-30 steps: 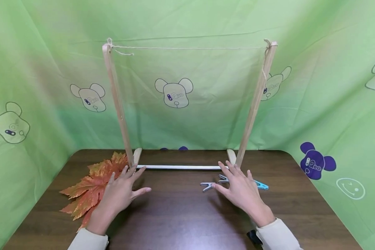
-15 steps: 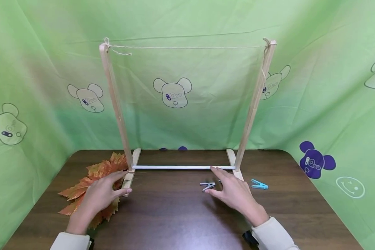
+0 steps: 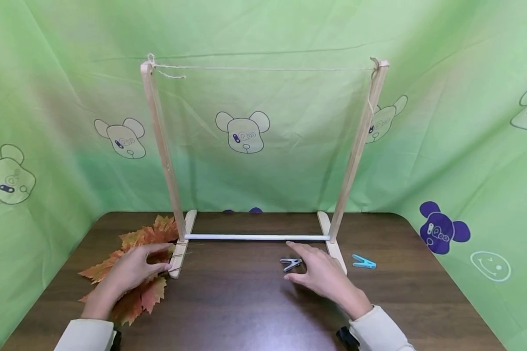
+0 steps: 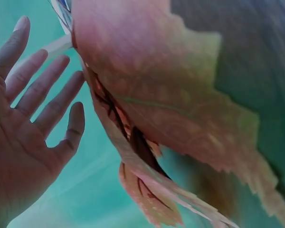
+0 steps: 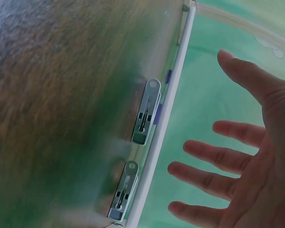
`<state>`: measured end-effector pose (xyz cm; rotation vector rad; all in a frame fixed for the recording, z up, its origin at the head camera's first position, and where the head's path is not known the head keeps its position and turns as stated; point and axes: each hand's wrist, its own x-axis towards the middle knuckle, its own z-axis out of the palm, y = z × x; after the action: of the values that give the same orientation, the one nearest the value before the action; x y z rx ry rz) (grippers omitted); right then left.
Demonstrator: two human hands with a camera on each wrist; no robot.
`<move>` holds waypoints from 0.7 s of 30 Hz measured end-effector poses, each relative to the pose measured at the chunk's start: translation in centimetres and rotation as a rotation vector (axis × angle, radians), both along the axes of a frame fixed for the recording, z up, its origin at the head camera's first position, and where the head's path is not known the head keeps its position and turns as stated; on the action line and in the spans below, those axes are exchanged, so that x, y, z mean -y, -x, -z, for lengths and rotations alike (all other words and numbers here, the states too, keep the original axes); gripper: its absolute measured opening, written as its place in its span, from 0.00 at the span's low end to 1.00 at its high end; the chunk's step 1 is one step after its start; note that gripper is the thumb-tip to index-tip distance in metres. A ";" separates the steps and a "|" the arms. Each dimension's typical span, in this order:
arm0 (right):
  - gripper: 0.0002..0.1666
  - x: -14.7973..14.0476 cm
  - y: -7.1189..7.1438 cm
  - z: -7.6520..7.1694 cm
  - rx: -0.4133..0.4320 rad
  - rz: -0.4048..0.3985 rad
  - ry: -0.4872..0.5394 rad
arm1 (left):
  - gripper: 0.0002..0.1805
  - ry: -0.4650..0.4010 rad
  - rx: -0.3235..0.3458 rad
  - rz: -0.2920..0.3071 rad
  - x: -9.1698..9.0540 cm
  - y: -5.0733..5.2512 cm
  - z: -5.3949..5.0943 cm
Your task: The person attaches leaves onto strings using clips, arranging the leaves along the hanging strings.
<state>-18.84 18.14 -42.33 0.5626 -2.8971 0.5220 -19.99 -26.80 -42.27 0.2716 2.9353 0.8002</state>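
Over the orange-red leaves (image 3: 133, 302) at the left of the table is the left hand (image 3: 129, 268), its thumb and fingers spread near the stems. The left wrist view shows this hand (image 4: 35, 118) with spaced fingers beside a large leaf (image 4: 156, 90), gripping nothing. The right hand (image 3: 325, 275) hovers by a grey clothespin (image 3: 291, 264), fingers extended and nothing held. In the right wrist view, two clothespins (image 5: 147, 111) lie beyond the spread fingers of the right hand (image 5: 242, 166). Whether the left fingertips touch the leaves cannot be told.
A wooden frame (image 3: 355, 156) stands at the back, with a string (image 3: 263, 68) tied between its post tops and a white rod (image 3: 254, 237) low across it. To the right lies a blue clothespin (image 3: 363, 262). Behind hangs a green patterned cloth (image 3: 290, 185).
From near the frame's left foot, the left hand has moved left and down over the leaves. The right hand has shifted slightly left and down, uncovering the blue clothespin.
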 end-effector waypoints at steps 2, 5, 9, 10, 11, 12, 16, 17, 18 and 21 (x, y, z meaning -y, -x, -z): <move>0.46 0.0 0.1 0.1 0.009 -0.008 0.006 | 0.31 -0.026 0.017 0.008 0.2 0.1 0.1; 0.46 0.1 0.2 0.2 0.027 -0.021 0.015 | 0.30 -0.056 0.029 0.020 0.3 0.1 0.3; 0.44 0.3 0.4 0.3 0.044 -0.039 0.014 | 0.29 -0.094 0.049 0.030 0.5 0.4 0.5; 0.44 0.3 0.4 0.3 0.045 -0.044 0.012 | 0.29 -0.103 0.054 0.032 0.5 0.4 0.5; 0.44 0.3 0.5 0.3 0.046 -0.048 0.010 | 0.28 -0.108 0.056 0.034 0.5 0.5 0.6; 0.43 0.4 0.6 0.3 0.045 -0.052 0.009 | 0.28 -0.110 0.054 0.043 0.5 0.6 0.5; 0.41 0.6 1.0 0.5 0.046 -0.065 0.005 | 0.27 -0.142 0.054 0.079 0.7 1.0 0.8; 0.41 0.7 1.2 0.5 0.047 -0.070 0.004 | 0.27 -0.150 0.053 0.087 0.7 1.1 0.8; 0.40 0.7 1.3 0.5 0.048 -0.075 0.002 | 0.27 -0.161 0.056 0.094 0.8 1.2 0.9; 0.40 0.8 1.7 0.6 0.069 -0.088 0.000 | 0.26 -0.185 0.069 0.097 0.9 1.5 1.0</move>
<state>-20.53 17.30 -42.94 0.6882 -2.9479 0.5638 -21.47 -27.73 -43.30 0.3877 2.7636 1.0454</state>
